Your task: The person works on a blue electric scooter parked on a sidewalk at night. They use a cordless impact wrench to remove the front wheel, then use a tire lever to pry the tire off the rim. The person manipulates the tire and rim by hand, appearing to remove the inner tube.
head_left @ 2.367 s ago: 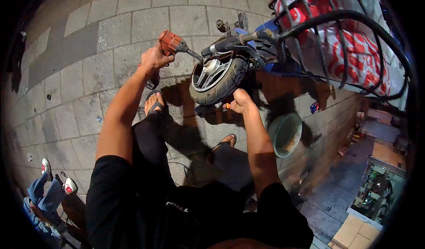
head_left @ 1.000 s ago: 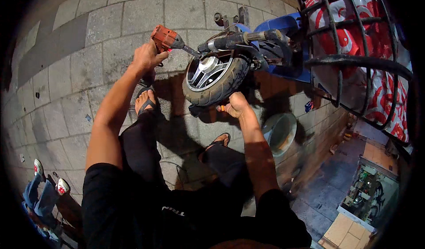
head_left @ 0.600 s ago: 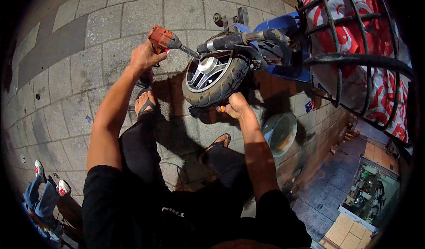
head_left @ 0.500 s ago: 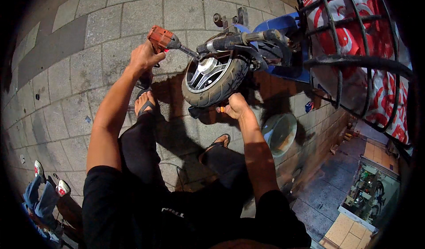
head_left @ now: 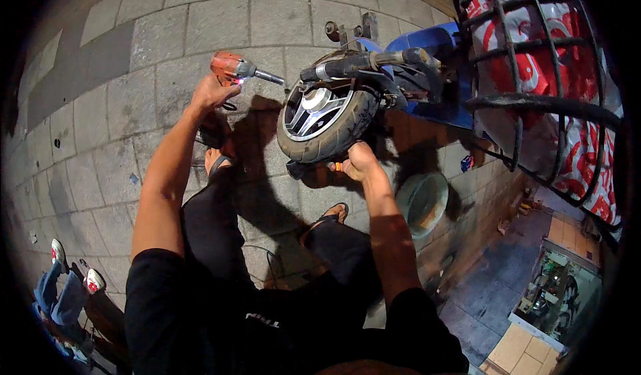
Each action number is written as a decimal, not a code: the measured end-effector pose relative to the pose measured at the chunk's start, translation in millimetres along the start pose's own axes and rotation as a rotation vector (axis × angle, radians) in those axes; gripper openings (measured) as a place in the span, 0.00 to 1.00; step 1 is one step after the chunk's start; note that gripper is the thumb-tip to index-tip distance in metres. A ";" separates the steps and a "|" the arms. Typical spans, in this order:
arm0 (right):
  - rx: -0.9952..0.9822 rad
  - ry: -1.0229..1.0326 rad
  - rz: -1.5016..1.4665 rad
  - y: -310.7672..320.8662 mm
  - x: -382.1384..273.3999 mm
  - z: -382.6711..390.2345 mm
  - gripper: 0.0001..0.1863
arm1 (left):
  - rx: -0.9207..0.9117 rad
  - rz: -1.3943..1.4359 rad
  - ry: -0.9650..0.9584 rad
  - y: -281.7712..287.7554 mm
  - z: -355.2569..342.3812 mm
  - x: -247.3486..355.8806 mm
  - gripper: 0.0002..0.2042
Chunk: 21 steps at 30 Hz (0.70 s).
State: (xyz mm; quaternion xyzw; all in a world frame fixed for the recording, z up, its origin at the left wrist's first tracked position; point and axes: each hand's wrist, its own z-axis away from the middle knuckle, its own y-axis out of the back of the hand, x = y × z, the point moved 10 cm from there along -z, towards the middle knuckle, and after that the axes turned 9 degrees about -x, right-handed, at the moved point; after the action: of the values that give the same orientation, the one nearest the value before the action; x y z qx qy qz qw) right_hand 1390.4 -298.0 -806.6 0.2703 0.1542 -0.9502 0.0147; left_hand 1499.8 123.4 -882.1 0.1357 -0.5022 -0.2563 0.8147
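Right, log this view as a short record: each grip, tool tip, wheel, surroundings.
Left grip: holding orange power tool
Tool tip: apart from wheel hub
Right grip: below the tyre, on a small orange piece, mostly hidden
Wheel: tilted, silver spokes
Surroundings: greenish basin right of right grip; red-and-white bag inside black wire basket

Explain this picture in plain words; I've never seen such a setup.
No machine arm here: these are a person's two bare hands, seen by a wide fisheye camera worn on the head, so straight edges bend toward the rim. The left hand has its grip on a red-orange power driver, its tip pointing toward a spoked wheel but apart from it. The right hand, by the lower side of the tyre, holds something with an orange part; I cannot tell what. A greenish basin sits on the paving to its right. At upper right, a black barred basket holds red-and-white packaging.
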 end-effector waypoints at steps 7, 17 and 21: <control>-0.008 -0.003 0.008 1.6 3.7 -2.0 0.17 | 0.071 -0.010 0.343 13.2 -4.3 -184.7 0.31; 0.005 0.009 -0.037 0.0 0.4 7.9 0.16 | 0.374 -0.442 0.421 52.8 51.2 -123.5 0.28; -0.011 0.009 -0.005 -9.9 -3.7 0.4 0.17 | 0.119 -0.463 -0.165 -14.7 -27.6 -69.7 0.24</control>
State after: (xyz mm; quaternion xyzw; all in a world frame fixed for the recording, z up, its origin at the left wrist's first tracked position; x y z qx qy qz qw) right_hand 1392.3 -289.0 -801.5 0.2739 0.1604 -0.9482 0.0130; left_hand 1494.8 148.8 -953.9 0.2733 -0.5370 -0.4162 0.6810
